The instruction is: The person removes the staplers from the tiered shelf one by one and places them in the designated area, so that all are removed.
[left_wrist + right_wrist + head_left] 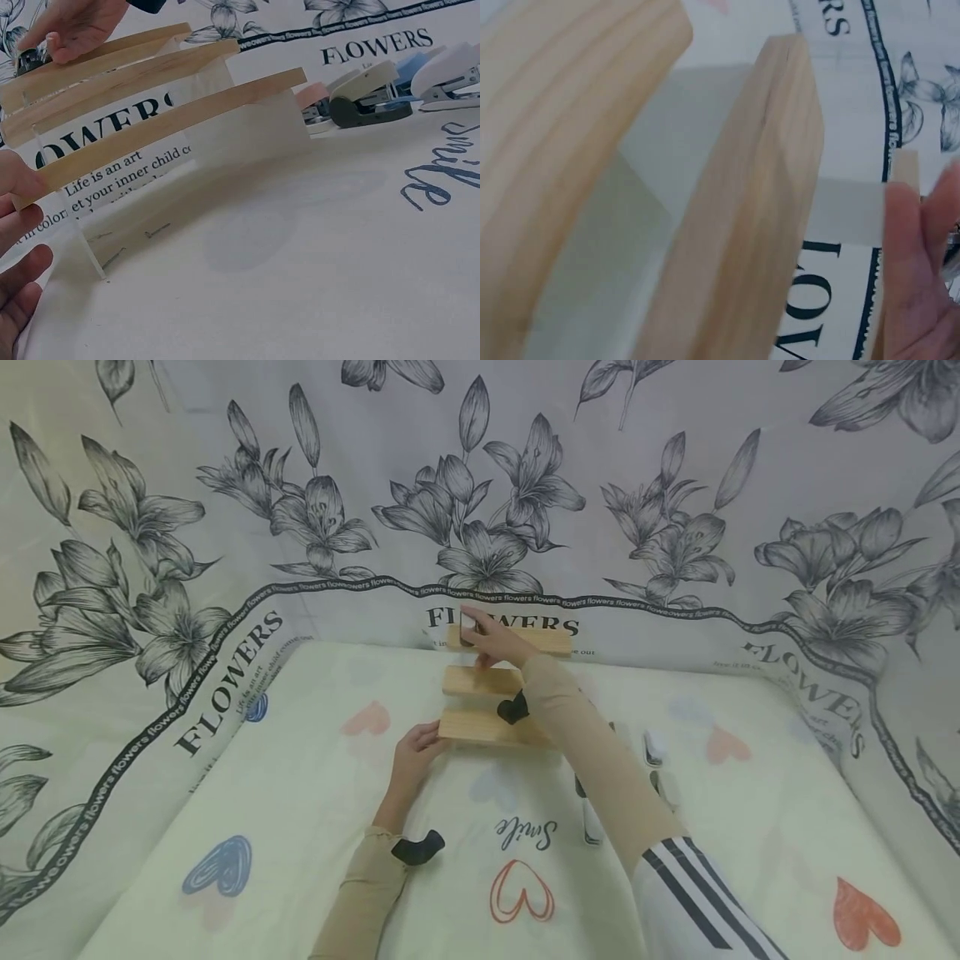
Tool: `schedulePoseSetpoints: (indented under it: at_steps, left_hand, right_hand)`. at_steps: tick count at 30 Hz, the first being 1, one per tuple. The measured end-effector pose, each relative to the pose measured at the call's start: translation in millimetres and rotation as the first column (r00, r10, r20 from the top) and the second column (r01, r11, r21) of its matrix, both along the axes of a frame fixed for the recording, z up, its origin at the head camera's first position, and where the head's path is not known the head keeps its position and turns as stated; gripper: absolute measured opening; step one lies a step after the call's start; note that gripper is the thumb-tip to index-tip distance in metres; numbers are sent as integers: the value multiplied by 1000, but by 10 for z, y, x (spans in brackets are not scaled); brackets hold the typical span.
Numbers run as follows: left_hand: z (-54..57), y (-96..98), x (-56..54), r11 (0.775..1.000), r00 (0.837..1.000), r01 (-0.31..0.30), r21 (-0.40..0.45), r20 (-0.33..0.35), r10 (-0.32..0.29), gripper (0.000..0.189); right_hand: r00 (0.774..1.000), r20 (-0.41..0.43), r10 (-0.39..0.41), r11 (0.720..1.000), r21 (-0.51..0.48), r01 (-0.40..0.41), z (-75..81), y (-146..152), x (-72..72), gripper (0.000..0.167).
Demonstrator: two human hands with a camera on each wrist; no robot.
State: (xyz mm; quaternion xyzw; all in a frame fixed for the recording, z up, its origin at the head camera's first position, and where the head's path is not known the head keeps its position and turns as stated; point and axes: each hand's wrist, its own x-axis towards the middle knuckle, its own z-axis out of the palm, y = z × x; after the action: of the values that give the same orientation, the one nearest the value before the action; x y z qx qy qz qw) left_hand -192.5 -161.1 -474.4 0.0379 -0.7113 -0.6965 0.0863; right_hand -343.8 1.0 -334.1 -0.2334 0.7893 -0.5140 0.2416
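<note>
A three-tier wooden stand with clear side panels is in the middle of the head view, its lowest board (480, 727) nearest me. My left hand (416, 756) grips that board's left end, thumb above and fingers below in the left wrist view. At the left end of the top board (551, 642), my right hand (501, 642) holds a small stapler (467, 628), upright on or just over the wood. Its dark end (30, 61) shows in the left wrist view; fingers hide much of it. The middle board (480, 681) lies below my right wrist.
Several staplers lie on the cloth to the right of the stand, among them a white stapler (654, 747) and a green stapler (367, 94). A heart-printed cloth (300, 827) covers the table. Behind the stand hangs a flower-printed curtain (637, 410).
</note>
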Motion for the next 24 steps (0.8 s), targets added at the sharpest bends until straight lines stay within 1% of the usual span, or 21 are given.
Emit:
schedulePoseSetpoints:
  at_steps: [4, 6, 7, 8, 9, 12, 13, 14, 15, 16, 18, 21, 24]
  left_hand:
    - [-127, -28, -68, 1000, 1000, -9, -5, 12, 10, 37]
    - [-180, -28, -92, 1000, 1000, -16, -15, 3, 16, 37]
    - [-196, -25, -97, 1000, 1000, -18, -23, -8, 18, 37]
    - [-207, -22, -99, 999, 1000, -21, -32, -21, 21, 37]
    - [-216, -20, -99, 999, 999, -25, -44, -33, 24, 36]
    - [-216, -14, -93, 997, 998, -38, -68, -55, 35, 33]
    - [-213, -12, -88, 996, 998, -40, -81, -56, 35, 33]
    - [-212, -12, -83, 995, 998, -41, -90, -57, 36, 33]
    - [-211, -13, -80, 994, 998, -41, -98, -56, 36, 33]
    - [-208, -12, -76, 994, 998, -40, -103, -56, 35, 33]
    - [-215, -16, -78, 993, 998, -38, -110, -52, 32, 33]
    - [-223, -15, -90, 993, 998, -45, -107, -58, 39, 33]
    - [-219, -2, -100, 995, 997, -45, -87, -70, 39, 32]
  right_hand:
    - [998, 9, -60, 993, -106, 61, -57, -31, 31, 57]
    - [994, 8, -105, 978, -178, 105, -90, -51, 50, 56]
    - [991, 10, -134, 964, -229, 133, -112, -59, 61, 55]
    - [986, 13, -164, 945, -283, 161, -133, -66, 80, 55]
    - [981, 24, -195, 919, -345, 191, -164, -73, 96, 55]
    - [962, 55, -267, 821, -510, 257, -272, -66, 155, 56]
    - [956, 50, -289, 795, -543, 269, -303, -58, 181, 56]
    - [950, 48, -308, 775, -566, 280, -335, -45, 205, 56]
    - [946, 41, -322, 762, -582, 284, -365, -31, 220, 56]
    - [942, 25, -335, 757, -587, 285, -380, -13, 241, 55]
    - [934, -2, -356, 762, -580, 289, -389, 28, 269, 54]
    - [931, -32, -365, 788, -543, 290, -362, 108, 291, 54]
    - [930, -44, -365, 821, -486, 299, -308, 212, 332, 55]
